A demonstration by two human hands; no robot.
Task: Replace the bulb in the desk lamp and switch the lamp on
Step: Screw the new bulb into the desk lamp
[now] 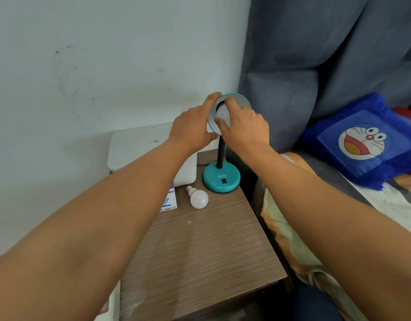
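A teal desk lamp stands at the far right of the wooden bedside table (199, 246), with a round base (221, 180), a black switch on it, a black flexible neck and a teal shade (242, 101) turned toward me. My left hand (191, 126) grips the shade's left rim. My right hand (243, 126) has thumb and fingers closed around a white bulb (223, 114) sitting in the shade's socket. A second white bulb (198, 198) lies loose on the table, left of the lamp base.
A white box-like appliance (135, 147) stands at the table's back left by the wall. A small printed bulb carton (168, 202) lies beside the loose bulb. A grey sofa with a blue cartoon cushion (364, 142) borders the table's right edge.
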